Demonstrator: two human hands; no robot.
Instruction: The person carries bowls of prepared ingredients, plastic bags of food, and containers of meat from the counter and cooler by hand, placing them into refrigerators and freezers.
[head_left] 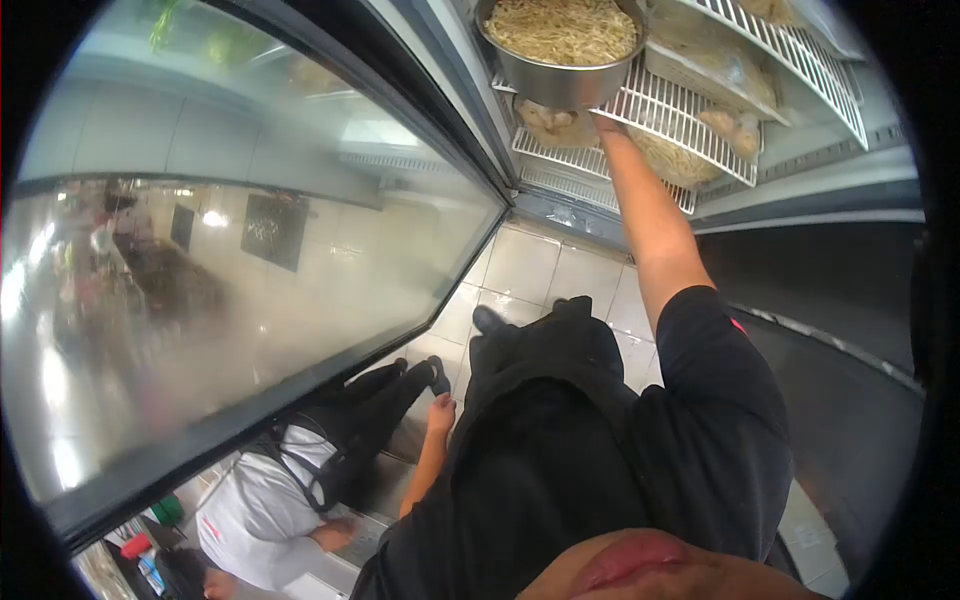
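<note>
From where I stand, the biggest thing is the glass door (250,290), misted and swung open beside the refrigerator (570,213). A co-worker (260,510) in a white shirt is behind it. Inside, a steel pot (555,85) of pale strands stands at the left front corner of the upper wire shelf (690,125). Below it, at the left front corner of the lower shelf (555,158), lies a clear bag (565,128); its long axis seems to follow the front edge (I cannot say which end is its mouth). The right hand (606,124) reaches beside it, its fingers hidden, so I cannot tell its grip. To reach well, I would keep the wrist low, away from the wires and pot. The left hand (441,412) hangs beside the body, too small to judge its closing.
</note>
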